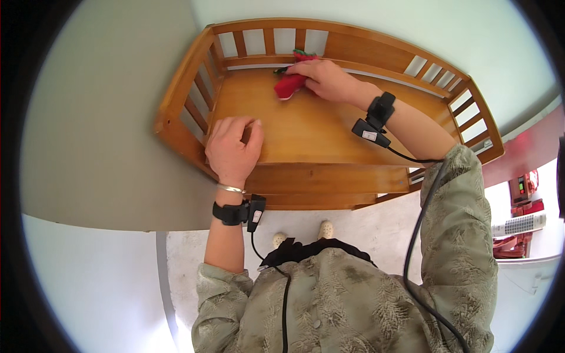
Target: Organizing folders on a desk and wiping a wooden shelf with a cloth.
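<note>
My right hand (327,80) reaches across a wooden rack (329,132) to its back left part. Its fingers are closed over a red cloth item (287,87) with a pale lower edge and a green frilly top (304,55). What exactly it is I cannot make out, as the hand covers its middle. A small dark piece shows beside the fingertips. My left hand (234,147) rests at the front left corner of the board, palm down, holding nothing, with the thumb apart from the fingers.
Slatted wooden rails (268,42) border the back and both sides. Another wooden shelf (329,179) shows below the front edge. A grey panel (112,117) stands to the left. Black cables (415,235) run from both wrists. Red items and a white keypad device (521,223) lie at right.
</note>
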Available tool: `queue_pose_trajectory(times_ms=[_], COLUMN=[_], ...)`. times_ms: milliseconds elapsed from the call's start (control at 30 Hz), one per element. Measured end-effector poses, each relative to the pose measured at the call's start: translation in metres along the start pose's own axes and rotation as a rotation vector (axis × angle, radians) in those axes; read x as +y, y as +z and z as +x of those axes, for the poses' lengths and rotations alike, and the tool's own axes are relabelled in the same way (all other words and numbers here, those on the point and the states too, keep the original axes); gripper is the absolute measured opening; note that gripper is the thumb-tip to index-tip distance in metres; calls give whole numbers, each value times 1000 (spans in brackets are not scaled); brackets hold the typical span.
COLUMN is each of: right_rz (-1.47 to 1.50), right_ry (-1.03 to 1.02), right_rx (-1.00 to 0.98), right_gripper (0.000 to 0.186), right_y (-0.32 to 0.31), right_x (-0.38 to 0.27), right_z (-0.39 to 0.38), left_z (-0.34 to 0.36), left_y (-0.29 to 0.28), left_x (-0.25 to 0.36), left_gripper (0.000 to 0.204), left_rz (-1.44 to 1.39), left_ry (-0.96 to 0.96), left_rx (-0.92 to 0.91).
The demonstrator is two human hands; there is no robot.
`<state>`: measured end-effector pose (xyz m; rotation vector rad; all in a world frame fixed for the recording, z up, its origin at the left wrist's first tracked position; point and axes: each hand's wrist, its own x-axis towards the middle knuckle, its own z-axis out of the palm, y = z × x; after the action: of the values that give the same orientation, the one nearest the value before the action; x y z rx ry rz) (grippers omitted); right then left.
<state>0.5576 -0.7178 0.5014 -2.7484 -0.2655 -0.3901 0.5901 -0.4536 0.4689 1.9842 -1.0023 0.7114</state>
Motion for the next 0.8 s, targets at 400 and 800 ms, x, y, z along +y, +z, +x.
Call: queue_pose_trajectory(times_ms=[400,800], right_rz=[-324,-24], right_ry=[-183,-458], right_rx=[-51,-89], right_gripper=[44,40], right_y=[87,73], right_x=[-53,-137], right_z=[116,-12], left_z=[-8,-32], left_y=[-2,-9], left_x=[-6,13], left_gripper=[9,32], left_rz=[-156,-249], left_ry=[120,-89], left_rx=[148,391])
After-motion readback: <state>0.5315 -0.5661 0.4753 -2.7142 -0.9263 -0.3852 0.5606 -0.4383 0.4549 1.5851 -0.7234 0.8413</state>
